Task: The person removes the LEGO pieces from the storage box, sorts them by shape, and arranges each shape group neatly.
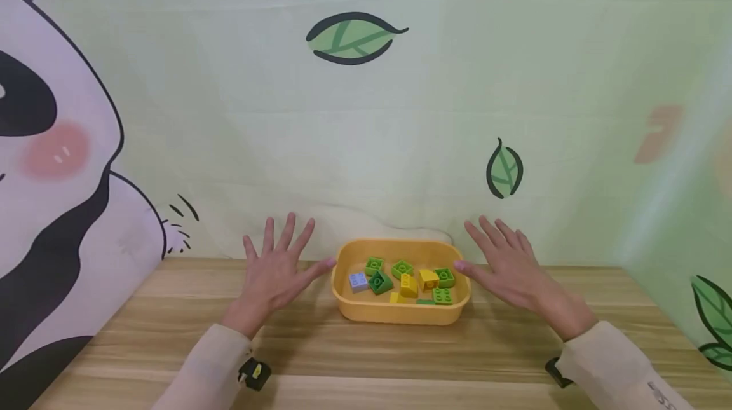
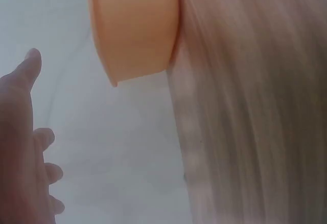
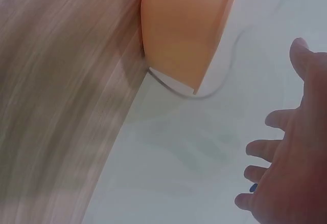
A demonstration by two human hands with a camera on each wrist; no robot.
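A yellow-orange plastic basin (image 1: 400,314) stands on the wooden table, between my two hands. Inside it lie several toy building bricks: a light blue brick (image 1: 358,281), a dark green brick (image 1: 380,282), light green ones such as this brick (image 1: 442,295), and yellow ones such as this brick (image 1: 408,285). My left hand (image 1: 276,276) is spread to the left of the basin, its thumb tip overlapping the rim in the head view. On the right, my right hand (image 1: 511,264) has straight fingers and holds nothing. Both wrist views show the basin's outer wall (image 2: 135,29) beyond the thumb.
The wood-grain tabletop (image 1: 366,353) reaches back to a pale green wall covering (image 1: 400,143) with printed leaves and a large panda (image 1: 63,92) at the left. Dark devices are strapped at both wrists, one at the left cuff (image 1: 254,374).
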